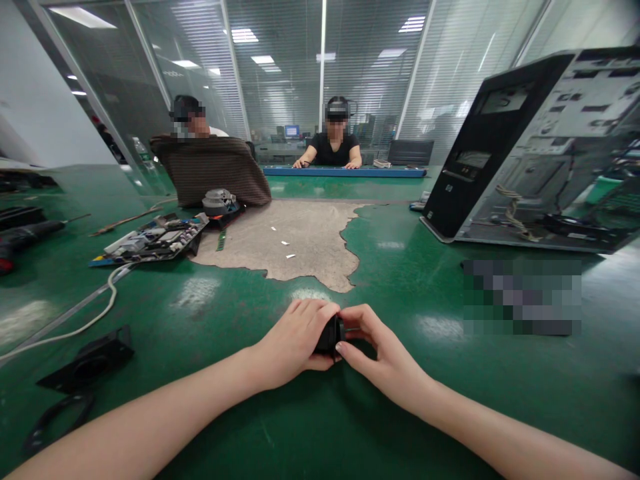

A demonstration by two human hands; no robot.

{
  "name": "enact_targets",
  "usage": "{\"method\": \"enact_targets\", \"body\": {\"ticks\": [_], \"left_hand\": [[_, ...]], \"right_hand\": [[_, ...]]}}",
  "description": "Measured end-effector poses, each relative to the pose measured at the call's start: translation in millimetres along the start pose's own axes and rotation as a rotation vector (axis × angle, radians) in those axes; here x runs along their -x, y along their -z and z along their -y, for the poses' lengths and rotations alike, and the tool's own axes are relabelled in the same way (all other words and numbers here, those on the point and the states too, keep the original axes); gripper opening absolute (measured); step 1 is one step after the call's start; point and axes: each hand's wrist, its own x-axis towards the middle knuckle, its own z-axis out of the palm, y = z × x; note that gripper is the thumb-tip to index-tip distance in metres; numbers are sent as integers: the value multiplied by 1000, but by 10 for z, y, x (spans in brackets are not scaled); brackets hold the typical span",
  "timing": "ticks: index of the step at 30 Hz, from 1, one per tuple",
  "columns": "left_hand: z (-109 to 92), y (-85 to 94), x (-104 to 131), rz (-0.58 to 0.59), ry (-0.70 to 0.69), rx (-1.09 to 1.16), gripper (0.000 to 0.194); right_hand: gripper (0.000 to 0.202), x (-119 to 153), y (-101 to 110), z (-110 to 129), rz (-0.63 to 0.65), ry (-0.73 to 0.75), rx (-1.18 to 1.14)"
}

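Observation:
Both of my hands meet at a small black object [327, 337] just above the green tabletop, near the front middle. My left hand [300, 333] wraps over it from the left, fingers covering much of it. From the right, the thumb and fingers of my right hand [373, 343] pinch its right side. It looks like a small dark box-shaped part; its exact kind is hidden by my fingers. At the lower left lies a black plastic housing [93, 360] with a round opening, and a black ring-shaped piece [60, 420] is by my left forearm.
An opened computer tower [465, 160] stands at the right. A circuit board [150, 240], a fan-like part [220, 200] and a power drill [30, 233] are at the left. A white cable [107, 300] crosses the green table [240, 300]. Two people sit across from me.

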Motion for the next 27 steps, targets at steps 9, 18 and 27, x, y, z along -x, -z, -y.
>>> {"method": "enact_targets", "body": {"ticks": [9, 18, 27], "left_hand": [[-5, 0, -6, -4, -10, -5, 62], [-1, 10, -3, 7, -7, -10, 62], [1, -11, -3, 2, -17, -24, 65]], "right_hand": [[18, 6, 10, 20, -43, 87, 47], [27, 18, 1, 8, 8, 26, 54], [23, 3, 8, -3, -38, 79, 69]]}}
